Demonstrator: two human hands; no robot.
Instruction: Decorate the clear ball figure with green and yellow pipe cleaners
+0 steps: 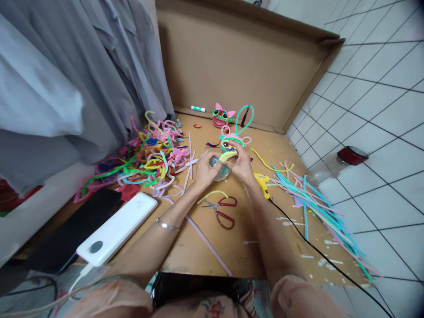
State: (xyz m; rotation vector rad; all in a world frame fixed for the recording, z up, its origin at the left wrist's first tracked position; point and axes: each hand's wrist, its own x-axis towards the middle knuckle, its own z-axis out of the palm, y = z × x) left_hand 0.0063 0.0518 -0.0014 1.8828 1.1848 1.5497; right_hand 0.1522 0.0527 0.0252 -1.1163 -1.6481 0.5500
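Observation:
My left hand [208, 167] and my right hand [241, 163] meet over the middle of the table, fingers closed on a short, pale yellow pipe cleaner piece [228, 156]. Just under it is a clear, bluish round thing [220, 172], partly covered by my fingers; I cannot tell which hand bears it. Right behind my hands sits a pipe cleaner animal head [228, 142] with pink loops, partly hidden. Red-handled scissors [220, 210] lie open between my forearms, beside a curved yellow-green pipe cleaner [212, 193]. A yellow glue gun [263, 184] rests by my right wrist.
Tangled pipe cleaners [149, 154] heap up at left, straight ones [308, 203] at right. A finished-looking animal head [221, 117] and a glue stick [198, 108] stand near the cardboard [238, 66]. A white power bank [117, 229] lies left. The glue gun's black cord [318, 245] crosses the right side.

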